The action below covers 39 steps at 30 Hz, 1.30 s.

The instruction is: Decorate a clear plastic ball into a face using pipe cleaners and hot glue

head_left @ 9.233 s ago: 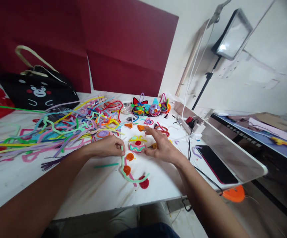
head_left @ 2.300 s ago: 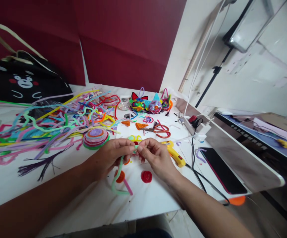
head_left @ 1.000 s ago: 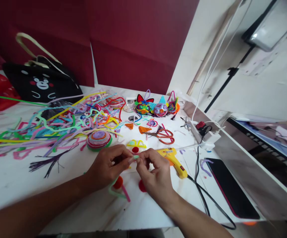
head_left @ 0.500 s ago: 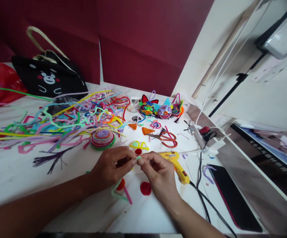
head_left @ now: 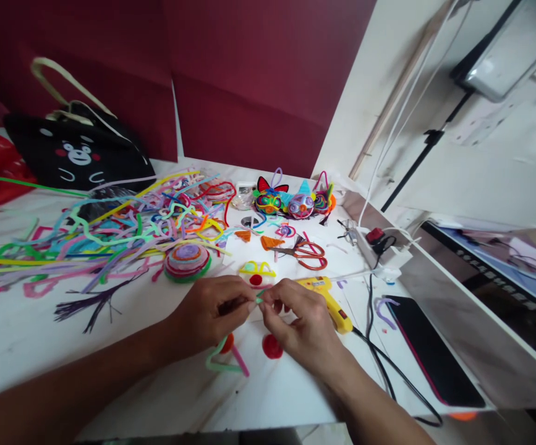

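Note:
My left hand (head_left: 219,309) and my right hand (head_left: 298,315) meet fingertip to fingertip above the white table. Both pinch a short mint-green pipe cleaner (head_left: 259,298), most of it covered by the fingers. Just beyond them lies a small piece with yellow pipe-cleaner loops (head_left: 261,268) and a red disc (head_left: 255,280) on it. Nearer me, under my left hand, are a bent pale-green pipe cleaner (head_left: 221,367), a pink strip (head_left: 240,360) and a partly hidden orange coiled disc (head_left: 227,343). A red coiled disc (head_left: 272,347) sits beside my right wrist.
A heap of pipe cleaners (head_left: 123,222) spreads at left, with a coiled striped dome (head_left: 187,262) in front. Orange-handled scissors (head_left: 309,254), a yellow glue gun (head_left: 330,303), its black cord (head_left: 388,364) and a phone (head_left: 429,349) lie right. Finished-looking colourful ornaments (head_left: 300,204) stand behind.
My view has shifted slightly, so the surroundings sit a little further left. Both hands stay together, and a bit more of the mint-green pipe cleaner shows by the right fingertips.

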Motion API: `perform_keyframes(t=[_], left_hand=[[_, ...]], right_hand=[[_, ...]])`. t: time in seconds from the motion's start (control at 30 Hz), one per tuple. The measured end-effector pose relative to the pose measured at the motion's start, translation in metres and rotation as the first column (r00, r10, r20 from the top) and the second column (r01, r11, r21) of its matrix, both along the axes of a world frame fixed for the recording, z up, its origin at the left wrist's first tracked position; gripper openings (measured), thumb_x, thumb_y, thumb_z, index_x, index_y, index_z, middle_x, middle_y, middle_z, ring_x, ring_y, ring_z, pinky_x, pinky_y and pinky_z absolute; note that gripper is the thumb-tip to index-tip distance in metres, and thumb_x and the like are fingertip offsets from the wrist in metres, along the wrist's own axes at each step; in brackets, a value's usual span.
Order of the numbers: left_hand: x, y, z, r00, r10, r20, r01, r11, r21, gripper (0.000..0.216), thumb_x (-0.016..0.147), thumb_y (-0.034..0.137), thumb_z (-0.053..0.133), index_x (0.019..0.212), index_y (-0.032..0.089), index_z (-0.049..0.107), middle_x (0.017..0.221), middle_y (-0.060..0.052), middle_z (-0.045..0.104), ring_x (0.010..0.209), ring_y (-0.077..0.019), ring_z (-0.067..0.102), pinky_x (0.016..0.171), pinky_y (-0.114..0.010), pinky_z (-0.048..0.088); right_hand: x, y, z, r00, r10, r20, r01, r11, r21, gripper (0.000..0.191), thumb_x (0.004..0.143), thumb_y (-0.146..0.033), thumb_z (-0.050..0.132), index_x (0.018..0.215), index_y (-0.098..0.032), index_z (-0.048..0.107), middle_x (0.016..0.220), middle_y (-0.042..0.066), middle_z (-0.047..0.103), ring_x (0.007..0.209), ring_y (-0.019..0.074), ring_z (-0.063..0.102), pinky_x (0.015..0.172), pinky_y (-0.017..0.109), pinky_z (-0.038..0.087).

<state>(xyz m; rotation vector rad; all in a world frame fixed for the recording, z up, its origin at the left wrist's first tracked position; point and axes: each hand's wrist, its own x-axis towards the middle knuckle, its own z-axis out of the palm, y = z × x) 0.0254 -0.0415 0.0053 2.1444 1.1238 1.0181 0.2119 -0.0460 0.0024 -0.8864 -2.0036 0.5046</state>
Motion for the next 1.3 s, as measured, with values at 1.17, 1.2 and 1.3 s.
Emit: perform_keyframes(t=[1.17,1.2,1.3], left_hand=[[0.001,0.009,-0.011,0.959,0.132,0.252,-0.043,0.943,-0.331,0.019,0.078,0.032,0.062,0.074,0.014,0.065,0.058,0.001,0.058,0.051,-0.0096,0.050,0.048,-0.021,0.036],[0.001,0.009,-0.012,0.964,0.131,0.232,-0.052,0.947,-0.317,0.019,0.078,0.033,0.061,0.074,0.014,0.065,0.058,0.001,0.058,0.051,-0.0097,0.050,0.047,-0.021,0.036],[0.001,0.008,-0.013,0.977,0.119,0.179,-0.074,0.968,-0.240,0.018,0.079,0.031,0.060,0.074,0.014,0.066,0.058,0.001,0.058,0.050,-0.0092,0.048,0.046,-0.021,0.035]], right_hand=[[-0.019,0.004,-0.013,0.920,-0.150,-0.363,-0.036,0.888,-0.459,0.018,0.081,-0.032,0.063,0.077,-0.015,0.067,0.060,-0.002,0.055,0.053,0.0092,0.043,0.050,0.023,0.035],[-0.019,0.005,-0.014,0.924,-0.150,-0.352,-0.025,0.895,-0.446,0.018,0.081,-0.031,0.062,0.077,-0.014,0.067,0.060,-0.002,0.055,0.054,0.0094,0.044,0.051,0.023,0.035],[-0.018,0.005,-0.015,0.927,-0.150,-0.343,-0.014,0.902,-0.431,0.018,0.081,-0.031,0.062,0.076,-0.014,0.066,0.060,-0.002,0.055,0.054,0.0096,0.044,0.052,0.023,0.036]])
